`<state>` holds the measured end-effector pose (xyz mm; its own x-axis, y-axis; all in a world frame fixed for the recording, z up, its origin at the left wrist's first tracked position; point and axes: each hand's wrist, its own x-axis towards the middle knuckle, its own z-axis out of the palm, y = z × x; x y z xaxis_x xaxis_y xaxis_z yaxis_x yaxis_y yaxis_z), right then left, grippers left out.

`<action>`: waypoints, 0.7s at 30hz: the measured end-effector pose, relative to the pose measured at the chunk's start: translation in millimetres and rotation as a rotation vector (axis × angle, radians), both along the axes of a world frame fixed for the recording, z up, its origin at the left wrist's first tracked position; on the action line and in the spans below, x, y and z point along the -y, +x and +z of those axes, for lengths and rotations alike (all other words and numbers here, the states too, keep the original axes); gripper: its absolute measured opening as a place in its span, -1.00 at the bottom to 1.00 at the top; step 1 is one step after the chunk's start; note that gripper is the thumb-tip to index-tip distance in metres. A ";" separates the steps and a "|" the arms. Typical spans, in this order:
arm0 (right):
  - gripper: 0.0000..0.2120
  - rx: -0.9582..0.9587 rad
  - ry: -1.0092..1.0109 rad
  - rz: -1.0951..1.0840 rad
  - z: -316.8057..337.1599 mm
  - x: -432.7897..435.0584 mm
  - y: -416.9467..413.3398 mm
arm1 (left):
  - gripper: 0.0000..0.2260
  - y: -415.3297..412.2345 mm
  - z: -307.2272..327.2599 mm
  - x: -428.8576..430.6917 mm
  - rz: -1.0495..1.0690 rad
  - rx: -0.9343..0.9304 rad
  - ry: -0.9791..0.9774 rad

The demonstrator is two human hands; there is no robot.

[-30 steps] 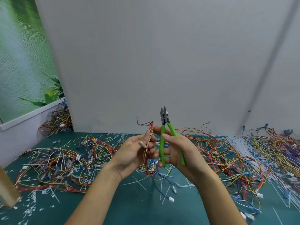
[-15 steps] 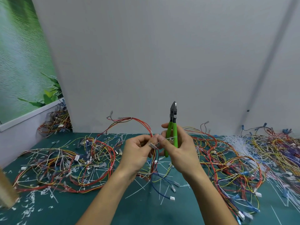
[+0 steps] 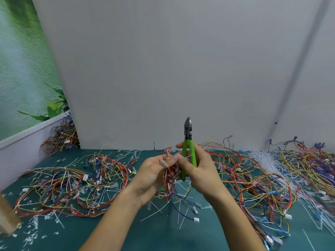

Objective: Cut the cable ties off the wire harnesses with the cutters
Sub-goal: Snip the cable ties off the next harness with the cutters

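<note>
Left thumb (image 3: 164, 160) and forefinger pinch 1 wire harness (image 3: 168, 173) of red and yellow leads, with the thumb pad pressed on a white cable tie (image 3: 163, 163) around the bundle. Remaining left fingers are curled behind the wires, mostly hidden. Right forefinger tip (image 3: 178, 157) touches the left thumb at the tie. A thin white strip (image 3: 187, 156) runs from there across the tool; cannot tell whether it is pinched. Other right fingers are wrapped round the 2 green handles of the cutters (image 3: 189, 154), which stand upright, dark blades closed and pointing up, above the harness and not on it. Left hand (image 3: 152, 178) and right hand (image 3: 201, 173) meet at centre view, raised over the green mat (image 3: 163, 236). The harness tail hangs from the left hand toward the mat, with blue leads (image 3: 183, 205) spreading below it. On the mat: left harness pile (image 3: 72, 185), right harness pile (image 3: 253, 178), a heap of white ties (image 3: 262, 156) beyond the latter, and yellow and purple wiring (image 3: 311, 163) at far right. White tie scraps (image 3: 32, 230) lie scattered near left. A smaller wire bundle (image 3: 61, 136) sits in the back-left corner. Grey panel (image 3: 163, 69) stands behind the mat, with a leaf poster (image 3: 21, 69) to its left.
</note>
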<state>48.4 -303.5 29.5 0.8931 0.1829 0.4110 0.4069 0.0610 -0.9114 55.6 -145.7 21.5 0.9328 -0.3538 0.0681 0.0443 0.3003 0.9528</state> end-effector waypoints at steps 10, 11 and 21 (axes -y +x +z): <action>-0.73 -0.049 0.154 0.140 2.0 1.2 -3.2 | -0.72 -2.2 3.7 -8.4 -0.145 -0.027 -0.089; -0.73 -0.054 0.171 0.161 2.0 0.9 -3.4 | -0.72 -2.4 3.9 -9.3 -0.162 -0.026 -0.090; -0.77 -0.048 0.370 0.356 7.1 1.6 -5.7 | -0.79 -9.5 9.0 -7.2 -0.228 0.022 -0.232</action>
<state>42.7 -305.1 36.6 0.8217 0.3287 0.4656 0.2603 0.5104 -0.8196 46.2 -138.5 30.6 0.8289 -0.5258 0.1911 0.1151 0.4946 0.8615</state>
